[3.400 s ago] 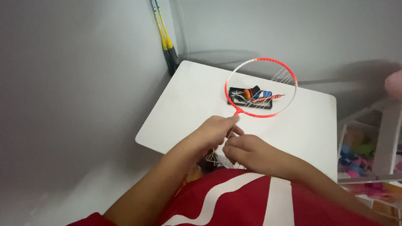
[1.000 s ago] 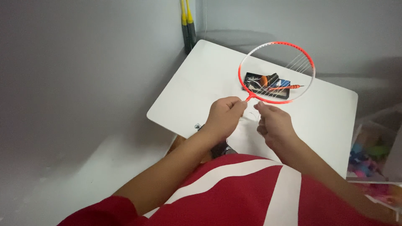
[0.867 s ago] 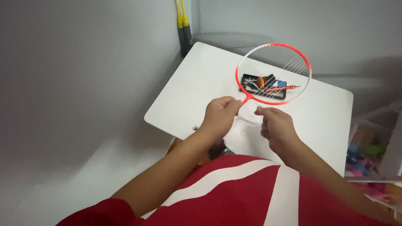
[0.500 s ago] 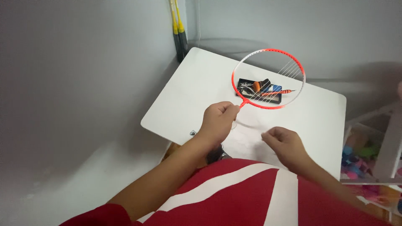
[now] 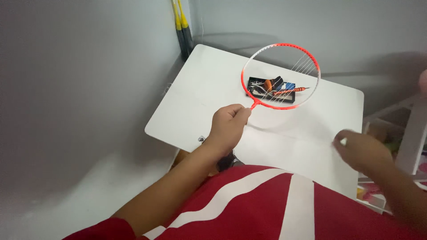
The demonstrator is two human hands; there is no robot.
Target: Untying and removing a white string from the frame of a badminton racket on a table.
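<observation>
racket point(image 5: 281, 75) extends up and away from left hand point(image 5: 227, 125), oval head over desk point(image 5: 209, 89). frame thin, orange-red with white top section; stringing sparse, partly strung. left hand fist clamped on shaft just below head. right hand point(image 5: 359, 150) well apart to right, fingers curled together, pinching thin string, blurred. black tray of small tools point(image 5: 271, 87) beyond left hand, seen through racket head.

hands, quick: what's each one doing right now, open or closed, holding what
Left hand: closed around the shaft of the red and white racket, holding it above the white table.
Right hand: closed, pulled out to the side, pinching a thin string, barely visible.
</observation>
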